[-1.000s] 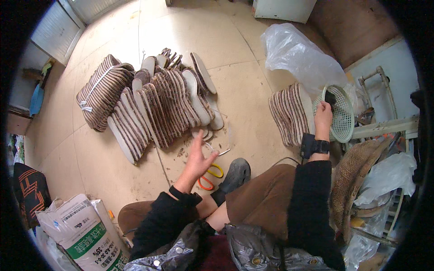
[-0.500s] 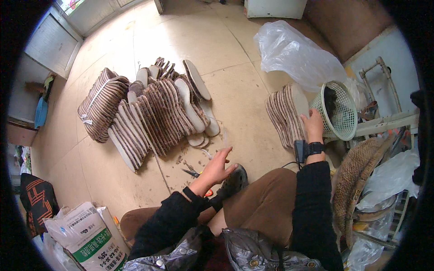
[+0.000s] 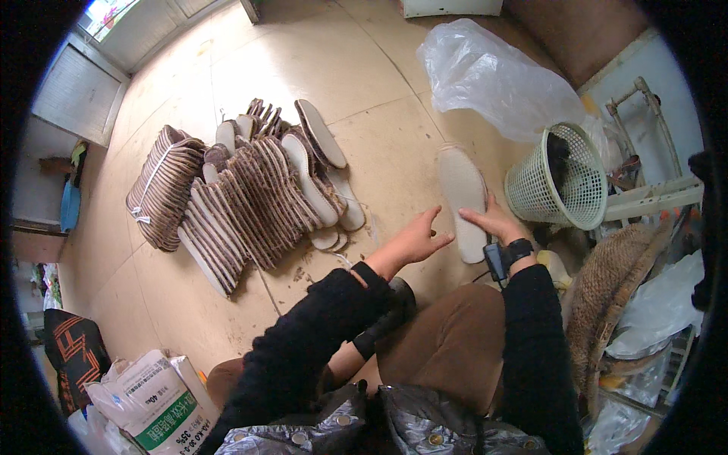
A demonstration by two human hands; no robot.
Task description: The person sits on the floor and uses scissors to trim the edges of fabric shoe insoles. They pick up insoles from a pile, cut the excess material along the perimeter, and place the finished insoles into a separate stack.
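A pale insole [image 3: 460,193] faces up on the right, its heel end toward my knee. My right hand [image 3: 498,221] grips its right edge, thumb lying on the pale face. Whether more insoles sit stacked beneath it cannot be made out. My left hand [image 3: 413,244] is just left of that insole, fingers apart and holding nothing. To the left, a long row of striped brown-and-white insoles [image 3: 262,201] stands on edge on the floor. Beside that row lies a bundle of insoles [image 3: 163,189] tied with white string.
A pale green mesh basket [image 3: 523,186] with dark stuff inside leans beyond my right hand. Behind it lies a clear plastic bag [image 3: 493,80]. A woven straw-like item [image 3: 610,292] hangs at right. Printed sacks [image 3: 155,402] stand at lower left. Dark scraps litter the floor [image 3: 284,284].
The insoles by my right hand have tipped from standing on edge to showing a pale face upward. My left hand has moved right and forward toward them. The scissors are now hidden.
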